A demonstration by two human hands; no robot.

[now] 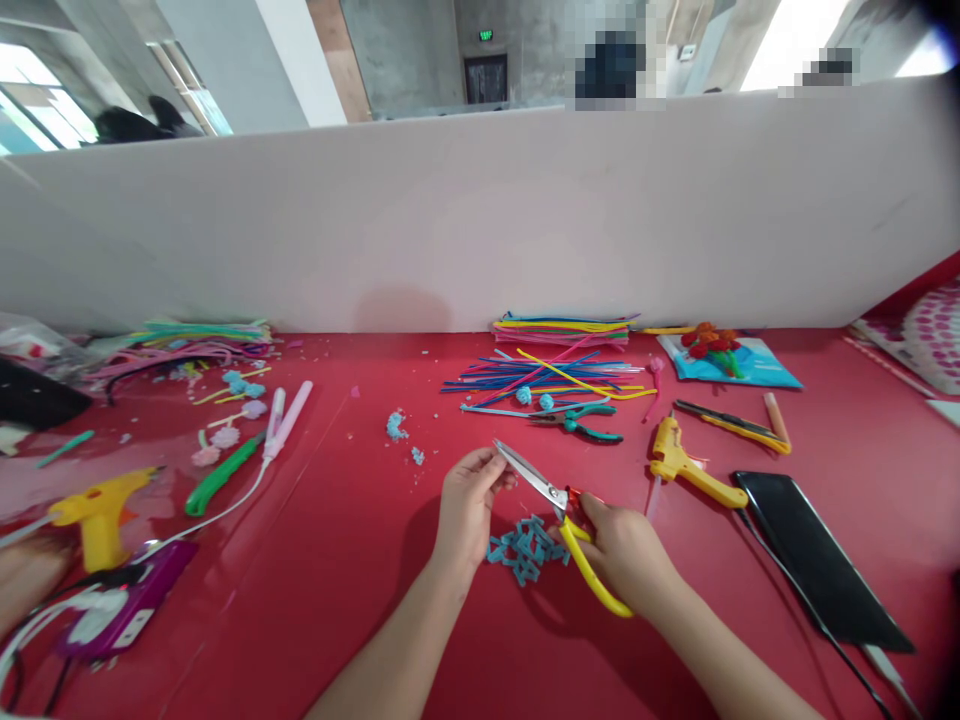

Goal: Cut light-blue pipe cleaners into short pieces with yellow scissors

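Observation:
In my right hand (626,550) is a pair of scissors (532,478) with yellow and red handles, its blades pointing up and left. The blade tips reach the fingers of my left hand (472,492), which are pinched together; whatever they hold is too small to make out. Beneath the scissors lies a pile of short blue-grey cut pieces (527,550) on the red table. Beyond my hands are teal-handled pliers (577,422) and two light-blue fluffy balls (523,396). Blue fluff (396,427) sits to the left.
Loose pipe cleaners (540,375) and a bundle (562,328) lie by the white partition (450,220). On the right are a yellow glue gun (694,470), a utility knife (739,425) and a black tablet-like slab (817,560). At left, another person's hand (34,570) is near a second glue gun (105,510).

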